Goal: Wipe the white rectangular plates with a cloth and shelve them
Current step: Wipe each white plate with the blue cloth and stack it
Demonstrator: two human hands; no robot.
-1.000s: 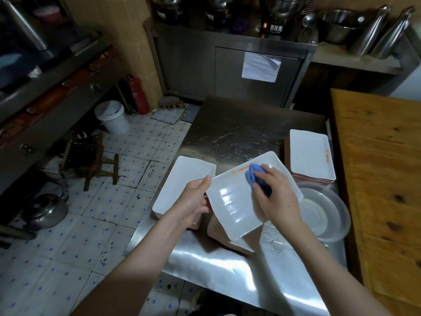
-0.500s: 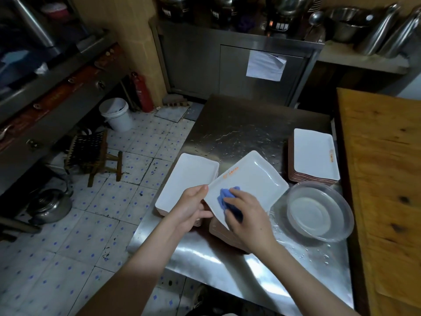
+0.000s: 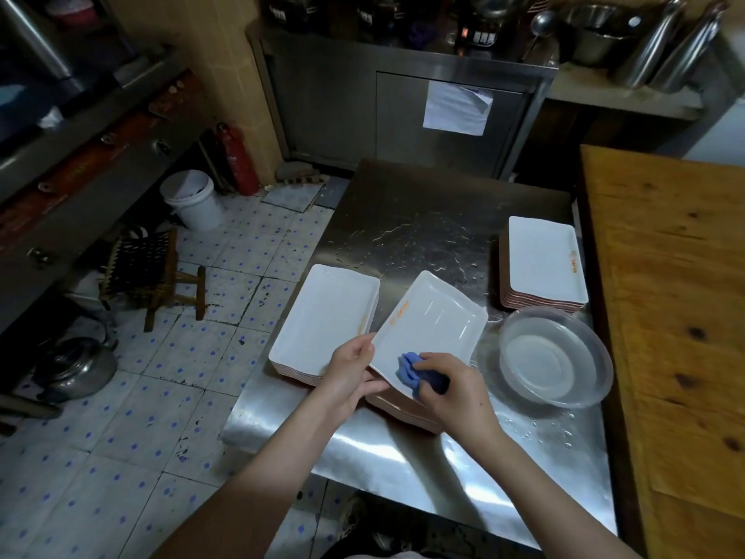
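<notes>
Overhead, a person's two bare hands work at a wet steel table (image 3: 423, 219). The left hand (image 3: 348, 373) grips the near left corner of a white rectangular plate (image 3: 435, 324), thumb on the upper face and fingers curled underneath, holding it tilted above the tabletop. The right hand (image 3: 455, 391) is curled around a bunched blue cloth (image 3: 409, 371) and presses it onto the plate's near edge. An orange mark runs along the plate's left rim.

Just under the held plate, a low stack of plates (image 3: 403, 409) with pinkish undersides sits on the table, mostly hidden. To the left, a second stack (image 3: 322, 316) lies with an empty white plate on top. At the far right, a third stack (image 3: 544, 260) lies beside a wooden table (image 3: 665, 276), its top plate also empty.

Near the right of the held plate stands a clear round bowl (image 3: 592, 381) holding what looks like shallow water. Water droplets dot the steel around it.

On the tiled floor to the left stand a white bucket (image 3: 193, 199), whose contents cannot be made out, a small wooden stool (image 3: 149, 272) and a metal kettle (image 3: 76, 367).
</notes>
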